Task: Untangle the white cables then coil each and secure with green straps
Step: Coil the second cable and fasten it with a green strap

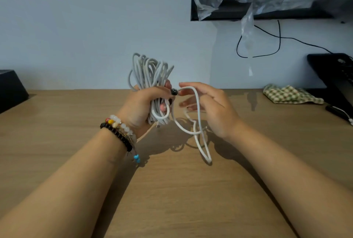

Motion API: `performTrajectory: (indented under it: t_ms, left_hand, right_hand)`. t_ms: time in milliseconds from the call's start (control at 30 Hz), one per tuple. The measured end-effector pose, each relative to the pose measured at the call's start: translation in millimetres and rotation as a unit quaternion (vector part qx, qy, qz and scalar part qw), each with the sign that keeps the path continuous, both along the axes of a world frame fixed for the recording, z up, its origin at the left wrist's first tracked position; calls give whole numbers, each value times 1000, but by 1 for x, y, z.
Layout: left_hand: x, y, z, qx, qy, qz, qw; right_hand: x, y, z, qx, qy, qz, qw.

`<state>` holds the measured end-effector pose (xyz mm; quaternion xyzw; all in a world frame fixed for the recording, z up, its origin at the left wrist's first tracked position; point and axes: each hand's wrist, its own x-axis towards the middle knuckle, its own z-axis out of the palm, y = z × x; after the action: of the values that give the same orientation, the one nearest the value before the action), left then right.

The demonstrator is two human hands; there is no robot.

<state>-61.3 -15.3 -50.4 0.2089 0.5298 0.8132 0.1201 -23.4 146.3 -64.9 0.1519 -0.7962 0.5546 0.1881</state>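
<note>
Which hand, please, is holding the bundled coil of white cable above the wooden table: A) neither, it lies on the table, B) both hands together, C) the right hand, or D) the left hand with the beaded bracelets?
D: the left hand has its grip curled round the bundled coil of white cable, while the right hand only handles the loose white cable strand.

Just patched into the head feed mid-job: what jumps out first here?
A bundle of white cables stands up at centre, gripped by the left hand above the wooden table. The right hand beside it pinches a loose white strand that loops down toward the table. A checked cloth lies far right by the wall.
</note>
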Motion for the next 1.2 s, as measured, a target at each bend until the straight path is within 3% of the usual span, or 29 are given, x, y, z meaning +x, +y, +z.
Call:
performTrajectory:
  t_ms: [67,133,300,400,500,600,700,833,1200]
  left_hand:
    - [2,0,1,3,-1,-17,1000]
    - [2,-1,0,1,7,-25,1000]
    - [-1,-5,1,61,-3,-115,991]
    - [-2,-7,0,87,2,-150,985]
    - [-6,-8,-1,73,-13,-159,984]
    - [-9,-7,-5,-13,-15,-148,989]
    - [-8,-3,-10,-101,-3,-113,988]
    - [-7,-1,-11,-89,-7,-130,987]
    - [-8,-3,-12,-122,22,-190,974]
  right_hand:
    - [-3,0,-1,-145,-64,52,986]
    - [-4,3,1,-188,-91,67,976]
    - [-3,3,-1,-78,-96,75,989]
    - [-3,1,-3,-24,-47,58,997]
    - [-4,1,-2,-4,16,35,999]
    - [-4,1,-4,19,77,-11,997]
    - [-4,4,0,-43,73,-56,995]
    - [-4,10,7,-173,54,-63,981]
    - [-11,14,3,-208,-3,-22,978]
